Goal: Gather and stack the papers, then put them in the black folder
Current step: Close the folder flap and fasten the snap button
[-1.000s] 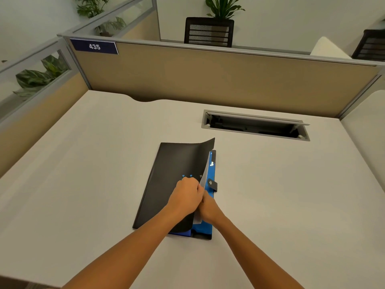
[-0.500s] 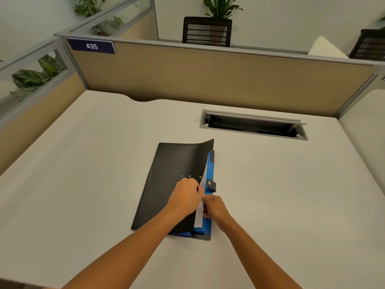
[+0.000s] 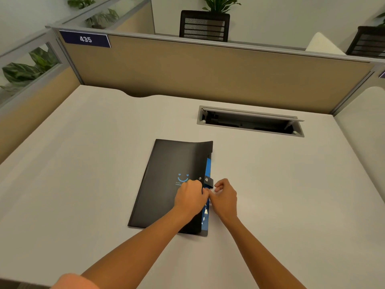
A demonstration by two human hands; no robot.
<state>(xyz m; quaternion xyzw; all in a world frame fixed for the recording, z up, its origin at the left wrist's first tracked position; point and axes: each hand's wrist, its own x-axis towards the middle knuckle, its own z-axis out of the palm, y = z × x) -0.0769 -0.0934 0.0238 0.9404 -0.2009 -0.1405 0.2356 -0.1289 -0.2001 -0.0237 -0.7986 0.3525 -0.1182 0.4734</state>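
Observation:
The black folder lies in the middle of the white desk, its cover almost flat and only the far right corner still curled up. A strip of its blue inside shows along the right edge, with a black snap strap sticking out. My left hand rests on the cover and pinches its right edge. My right hand sits just right of the folder, fingers loosely curled, its index tip touching the left hand. The papers are hidden under the cover.
An open cable trough is set into the desk behind and to the right of the folder. A tan partition with a "435" sign closes off the back and left. Office chairs and plants stand beyond it.
The folder cover has come down from half raised to nearly flat. The white sheet edge seen before is now covered. My right hand has slid out from under the cover to the folder's right side.

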